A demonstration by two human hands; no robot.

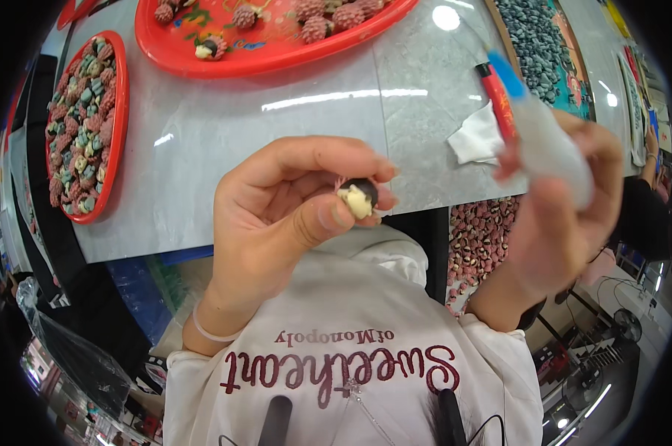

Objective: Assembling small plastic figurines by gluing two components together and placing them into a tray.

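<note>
The left hand [291, 208] is sitting in the middle of the frame. Its fingers are curling in tight and pinching a little round bead [359, 197] between the thumb and the fingertips. The bead is looking dark brown on top and creamy white below, with a bit of pink fuzz behind it. A thin pale band [211, 332] is going around the left wrist.

The right hand [566, 215] is at the right of the frame. It is closing around a smooth white tube [547, 141] with a blue tip [505, 73]. The tube is looking blurry and is pointing to the upper left, near the bead but not touching it.

Below the hands a white shirt [351, 334] with dark red letters is showing.

The grey counter [261, 141] is looking smooth and shiny, like stone. A crumpled white tissue [475, 137] is lying on it at the right, just beside a long red lighter [497, 100]. At the top, a big red oval tray [276, 52] is holding bumpy pink balls [317, 28]. At the upper left, a smaller red tray [118, 111] is full of little pink, green and cream pieces [79, 126]. At the upper right, a flat board [544, 52] is covered with small dark grey beads. Under the counter edge at the right, a heap of pink and cream pieces [478, 241] is showing.
</note>
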